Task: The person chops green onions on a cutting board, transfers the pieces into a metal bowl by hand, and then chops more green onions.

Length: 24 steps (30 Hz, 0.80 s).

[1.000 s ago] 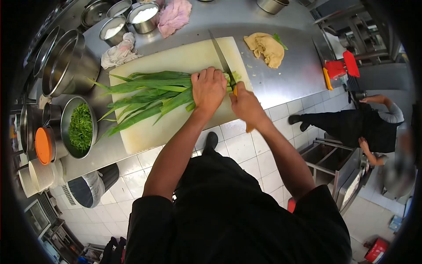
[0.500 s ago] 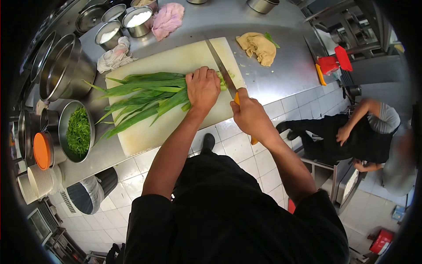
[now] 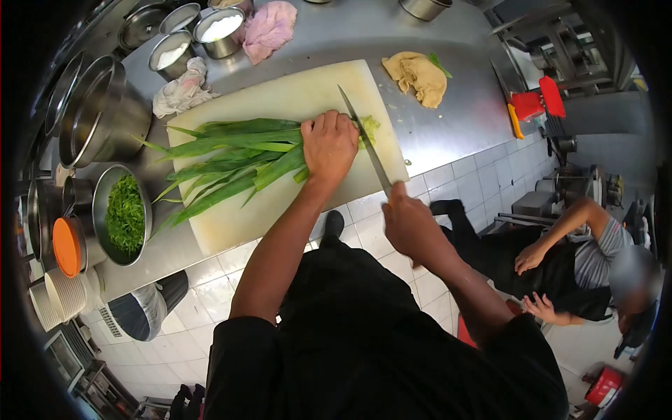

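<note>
A bunch of long green leaves, like scallions or leeks [image 3: 241, 155], lies across the white cutting board [image 3: 294, 94]. My left hand [image 3: 330, 145] presses down on the bunch's right end, fingers curled and closed over it. Beside those fingertips runs the blade of a knife [image 3: 367, 140], its tip pointing away from me over the board. My right hand [image 3: 413, 220] is wrapped round the knife's handle, just off the board's near right corner. Small pale green cut pieces [image 3: 371, 127] lie to the right of the blade.
A metal bowl of chopped greens [image 3: 124, 213] stands left of the board, near a large steel pot [image 3: 105, 112]. White cloth [image 3: 185, 89], pink cloth [image 3: 269, 31] and tan cloth [image 3: 416, 77] lie on the steel counter [image 3: 336, 35]. A co-worker [image 3: 574, 259] is at the right.
My right hand has drawn the knife back towards me, so its tip now lies within the board. My left hand stays on the bunch. The co-worker has shifted, one hand now raised.
</note>
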Each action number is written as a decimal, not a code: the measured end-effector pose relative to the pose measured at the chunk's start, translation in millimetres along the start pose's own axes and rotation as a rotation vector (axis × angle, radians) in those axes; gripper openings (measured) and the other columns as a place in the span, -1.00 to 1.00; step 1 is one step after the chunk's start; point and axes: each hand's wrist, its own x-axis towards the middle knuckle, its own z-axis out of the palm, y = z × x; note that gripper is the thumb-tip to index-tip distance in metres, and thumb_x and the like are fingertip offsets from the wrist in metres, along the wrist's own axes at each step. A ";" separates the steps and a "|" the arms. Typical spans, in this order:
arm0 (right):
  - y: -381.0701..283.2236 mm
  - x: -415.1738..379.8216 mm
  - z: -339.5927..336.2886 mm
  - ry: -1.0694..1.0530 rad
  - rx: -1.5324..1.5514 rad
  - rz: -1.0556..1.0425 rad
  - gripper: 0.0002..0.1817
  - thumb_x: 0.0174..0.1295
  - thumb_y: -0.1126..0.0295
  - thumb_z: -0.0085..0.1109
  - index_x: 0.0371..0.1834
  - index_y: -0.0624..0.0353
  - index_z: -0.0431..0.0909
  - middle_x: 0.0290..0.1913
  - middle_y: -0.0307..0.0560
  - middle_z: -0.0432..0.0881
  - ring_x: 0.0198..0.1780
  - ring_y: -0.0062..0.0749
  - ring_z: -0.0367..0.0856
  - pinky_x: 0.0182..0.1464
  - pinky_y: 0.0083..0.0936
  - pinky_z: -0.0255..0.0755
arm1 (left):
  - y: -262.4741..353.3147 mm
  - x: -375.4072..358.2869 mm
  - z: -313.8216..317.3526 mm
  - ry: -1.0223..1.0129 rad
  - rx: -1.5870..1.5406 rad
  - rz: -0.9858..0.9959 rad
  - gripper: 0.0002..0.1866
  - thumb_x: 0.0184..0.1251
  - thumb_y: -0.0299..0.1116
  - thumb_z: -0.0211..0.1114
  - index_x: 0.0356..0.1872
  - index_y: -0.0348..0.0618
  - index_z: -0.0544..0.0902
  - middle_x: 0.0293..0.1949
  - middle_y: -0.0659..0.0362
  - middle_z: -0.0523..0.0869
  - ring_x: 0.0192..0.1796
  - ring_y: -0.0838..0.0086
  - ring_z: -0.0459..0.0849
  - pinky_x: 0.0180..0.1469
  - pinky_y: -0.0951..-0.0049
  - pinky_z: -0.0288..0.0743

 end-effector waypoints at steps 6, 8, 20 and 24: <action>15.1 79.4 35.2 0.186 0.086 -0.089 -0.75 0.47 0.41 0.07 -0.03 0.34 0.25 -0.30 0.58 0.66 -0.20 0.57 0.65 -0.04 0.27 0.50 | 0.1 0.3 -7.6 -0.097 0.001 -0.011 -0.89 0.37 -0.31 0.29 -0.23 -0.05 0.71 -0.19 0.24 0.72 -0.11 0.32 0.66 0.03 0.18 0.34; 19.9 98.5 31.6 0.229 0.106 -0.147 -0.75 0.47 0.40 0.08 -0.03 0.33 0.26 -0.30 0.59 0.65 -0.18 0.61 0.62 -0.05 0.27 0.50 | 1.0 1.5 -6.6 -0.094 -0.020 -0.023 -0.89 0.38 -0.30 0.29 -0.22 -0.06 0.72 -0.18 0.24 0.72 -0.11 0.33 0.66 0.03 0.19 0.34; 30.0 130.1 -9.3 0.096 0.141 -0.124 -0.64 0.51 0.26 0.07 0.13 0.33 0.30 -0.36 0.34 0.69 -0.39 0.18 0.72 -0.31 -0.06 0.59 | -0.5 -3.9 -5.2 -0.033 -0.109 -0.043 -0.85 0.46 -0.35 0.23 -0.16 -0.13 0.73 -0.15 0.17 0.73 -0.08 0.25 0.67 0.06 0.15 0.38; 1.0 70.0 -19.2 0.146 0.090 -0.095 -0.68 0.49 0.31 0.07 0.08 0.36 0.34 -0.26 0.49 0.69 -0.08 0.45 0.68 0.07 0.18 0.51 | -5.5 -4.9 -2.2 -0.029 -0.118 -0.058 -0.84 0.45 -0.35 0.22 -0.16 -0.16 0.72 -0.15 0.13 0.71 -0.06 0.20 0.66 0.07 0.13 0.41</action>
